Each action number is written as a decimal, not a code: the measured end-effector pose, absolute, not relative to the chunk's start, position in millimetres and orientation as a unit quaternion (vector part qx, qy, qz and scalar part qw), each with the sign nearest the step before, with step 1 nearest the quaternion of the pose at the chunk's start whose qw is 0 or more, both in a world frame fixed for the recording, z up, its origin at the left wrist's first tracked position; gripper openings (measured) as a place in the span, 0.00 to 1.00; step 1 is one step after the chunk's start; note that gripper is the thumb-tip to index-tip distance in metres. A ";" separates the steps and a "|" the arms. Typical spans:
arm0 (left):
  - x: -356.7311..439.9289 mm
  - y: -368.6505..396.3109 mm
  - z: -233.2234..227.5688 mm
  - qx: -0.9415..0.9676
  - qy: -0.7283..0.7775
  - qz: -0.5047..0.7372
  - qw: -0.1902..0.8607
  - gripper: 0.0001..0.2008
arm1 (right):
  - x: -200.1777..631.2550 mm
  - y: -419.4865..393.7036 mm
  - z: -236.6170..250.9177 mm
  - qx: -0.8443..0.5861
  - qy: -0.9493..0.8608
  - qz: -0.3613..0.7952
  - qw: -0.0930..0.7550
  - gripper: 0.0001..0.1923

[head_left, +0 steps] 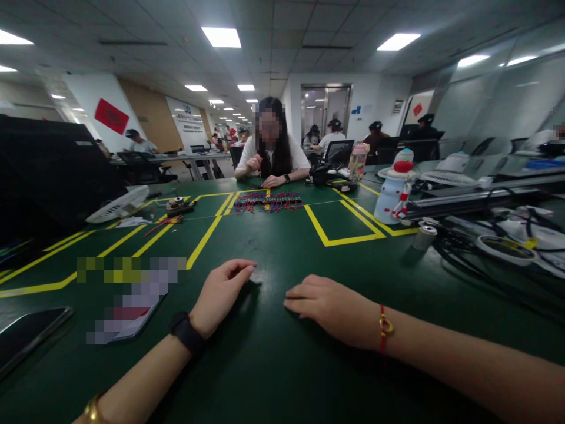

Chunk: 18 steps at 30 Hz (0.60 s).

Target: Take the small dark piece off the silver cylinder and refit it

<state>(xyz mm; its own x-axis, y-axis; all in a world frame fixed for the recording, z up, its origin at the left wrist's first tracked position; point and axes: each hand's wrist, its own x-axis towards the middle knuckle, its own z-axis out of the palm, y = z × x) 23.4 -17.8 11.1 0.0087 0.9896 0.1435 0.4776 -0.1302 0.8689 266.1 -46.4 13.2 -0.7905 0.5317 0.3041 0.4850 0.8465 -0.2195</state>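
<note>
My left hand (222,291) is over the green table (260,244), its thumb tip against the curled fingers and nothing visible between them. A black band circles that wrist. To its right, my right hand (338,309) lies palm down near the tabletop, fingers stretched out and loosely together, holding nothing. A gap of bare tabletop separates the two hands. Left of my left hand lies a flat, partly blurred object (141,309). Farther out, across the table, a row of red and blue wires (267,202) lies in front of a seated person.
The person opposite (276,153) holds a thin red-handled tool. A phone-like dark slab (33,330) lies at left, below a big black object (44,176). At right stand a blue bottle (391,197), a small metal cylinder (425,234) and tangled black cables (472,253).
</note>
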 end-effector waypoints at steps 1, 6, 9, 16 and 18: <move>23.6 -18.2 11.4 0.635 0.579 0.403 0.317 0.17 | 264.3 -48.1 10.5 -0.263 -0.948 0.074 0.162 0.18; 23.8 -19.4 13.3 0.633 0.586 0.395 0.317 0.17 | 300.9 -31.0 24.9 -0.386 -0.878 0.123 0.254 0.15; 23.9 -18.7 13.1 0.630 0.588 0.398 0.316 0.16 | 342.9 -13.4 51.9 -0.513 -0.782 0.117 0.335 0.13; 24.0 -17.3 10.6 0.630 0.585 0.404 0.313 0.16 | 463.1 14.1 91.8 -0.740 -0.602 -0.078 0.289 0.19; 23.6 -17.1 10.2 0.632 0.584 0.401 0.313 0.16 | 485.3 17.5 91.8 -0.770 -0.573 -0.086 0.268 0.21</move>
